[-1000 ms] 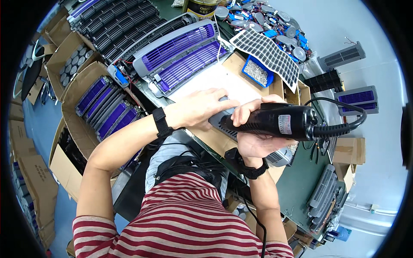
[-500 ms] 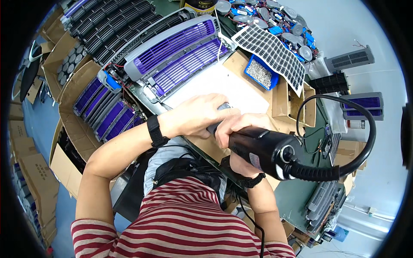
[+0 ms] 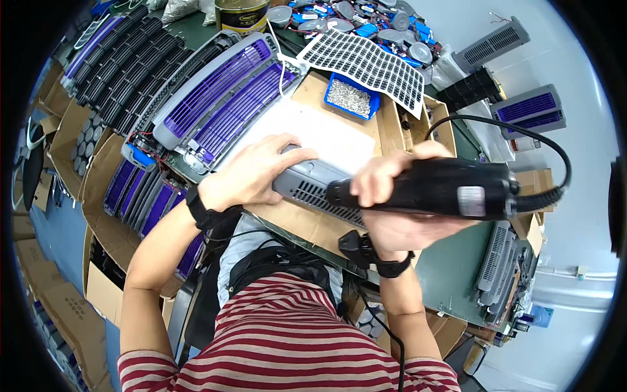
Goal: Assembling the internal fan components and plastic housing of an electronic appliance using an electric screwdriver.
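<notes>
In my right hand (image 3: 408,228) is a black corded electric screwdriver (image 3: 437,186), fingers wrapped round its body and slightly blurred. The tool lies nearly level, its nose over a long grey vented plastic housing (image 3: 317,176). My left hand (image 3: 245,173) grips the left end of that housing, the thumb across its top and the fingers along its side. Under the housing are a white sheet (image 3: 333,134) and cardboard. The housing's right end is hidden behind the screwdriver and my right hand, and the tool's tip does not show clearly.
Beyond lie a blue tray of small screws (image 3: 349,97) and a black-gridded sheet (image 3: 372,62). Grey-and-purple housings (image 3: 222,91) stand at the left back. A cardboard box of purple parts (image 3: 101,196) sits left. The thick tool cable (image 3: 567,163) loops at the right.
My right hand and the screwdriver have moved right, the tool swinging to nearly level. My left hand has shifted left, and more of the grey housing shows.
</notes>
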The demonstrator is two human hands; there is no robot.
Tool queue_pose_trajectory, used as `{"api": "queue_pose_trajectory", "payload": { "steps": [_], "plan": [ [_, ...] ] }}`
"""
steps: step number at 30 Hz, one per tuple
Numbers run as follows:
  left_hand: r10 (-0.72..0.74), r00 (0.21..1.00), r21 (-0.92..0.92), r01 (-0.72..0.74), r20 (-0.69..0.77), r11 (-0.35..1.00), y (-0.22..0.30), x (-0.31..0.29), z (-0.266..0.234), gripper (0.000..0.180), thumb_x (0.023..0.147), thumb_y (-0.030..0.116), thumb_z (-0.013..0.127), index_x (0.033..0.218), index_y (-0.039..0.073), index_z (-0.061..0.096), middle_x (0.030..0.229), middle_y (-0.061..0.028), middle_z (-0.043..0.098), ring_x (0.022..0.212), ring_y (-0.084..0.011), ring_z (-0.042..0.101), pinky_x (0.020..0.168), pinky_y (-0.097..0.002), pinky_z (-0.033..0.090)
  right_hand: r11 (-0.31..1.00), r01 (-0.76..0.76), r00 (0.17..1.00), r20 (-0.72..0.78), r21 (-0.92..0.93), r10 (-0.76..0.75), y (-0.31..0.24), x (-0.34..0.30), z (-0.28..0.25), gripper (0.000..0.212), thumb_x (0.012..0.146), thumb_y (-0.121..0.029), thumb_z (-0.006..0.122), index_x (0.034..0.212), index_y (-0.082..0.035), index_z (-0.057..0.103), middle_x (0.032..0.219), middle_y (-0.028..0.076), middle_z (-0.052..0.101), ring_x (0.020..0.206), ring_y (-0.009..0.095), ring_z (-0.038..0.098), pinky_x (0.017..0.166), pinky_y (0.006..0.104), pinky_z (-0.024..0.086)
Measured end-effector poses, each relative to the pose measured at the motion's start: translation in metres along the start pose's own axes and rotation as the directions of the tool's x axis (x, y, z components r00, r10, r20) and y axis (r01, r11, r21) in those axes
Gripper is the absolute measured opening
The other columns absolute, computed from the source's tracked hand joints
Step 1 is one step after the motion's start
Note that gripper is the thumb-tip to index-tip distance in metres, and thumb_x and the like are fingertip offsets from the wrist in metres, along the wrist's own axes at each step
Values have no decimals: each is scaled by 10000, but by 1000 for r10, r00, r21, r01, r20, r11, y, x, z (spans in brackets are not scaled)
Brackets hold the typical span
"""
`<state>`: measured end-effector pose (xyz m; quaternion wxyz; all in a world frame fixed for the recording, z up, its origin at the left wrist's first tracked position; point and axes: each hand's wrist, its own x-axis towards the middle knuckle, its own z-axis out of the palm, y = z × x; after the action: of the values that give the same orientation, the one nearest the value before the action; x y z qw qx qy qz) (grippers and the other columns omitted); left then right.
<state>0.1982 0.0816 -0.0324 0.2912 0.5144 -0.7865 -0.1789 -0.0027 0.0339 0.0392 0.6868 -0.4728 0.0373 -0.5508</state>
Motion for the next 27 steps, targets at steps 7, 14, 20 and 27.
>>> {"api": "queue_pose_trajectory", "payload": {
  "steps": [7,14,20,27],
  "plan": [
    [5,994,356,-43,107,934,33,18,-12,831,557,114,845,1315,131,506,1302,-194,483,1292,-418,417,1127,-541,285,898,215,941,-163,-384,-295,-99,6,-110,904,836,-857,245,1224,-64,442,669,72,514,526,178,494,523,321,437],
    [185,963,280,-236,198,930,80,72,49,881,594,312,875,1341,74,472,1266,-194,518,1275,-379,448,1145,-533,268,891,-2,888,-411,-454,-208,-86,4,-124,870,868,-826,185,1148,-56,475,615,57,476,475,163,432,501,312,414],
    [-25,898,238,-90,438,967,81,96,53,893,551,352,898,1322,105,519,973,-144,645,910,-323,650,820,-412,505,927,-46,864,-481,-373,-151,-86,0,-133,877,857,-837,198,1130,-49,469,615,57,478,499,162,456,512,310,420],
    [-34,885,266,-103,464,958,82,100,56,913,520,313,901,1336,154,521,920,-134,646,889,-312,651,812,-411,500,864,-298,945,-250,-405,209,-79,-19,-124,1095,576,-1022,315,1009,-30,487,589,63,494,522,153,488,492,259,385]
  ]
}}
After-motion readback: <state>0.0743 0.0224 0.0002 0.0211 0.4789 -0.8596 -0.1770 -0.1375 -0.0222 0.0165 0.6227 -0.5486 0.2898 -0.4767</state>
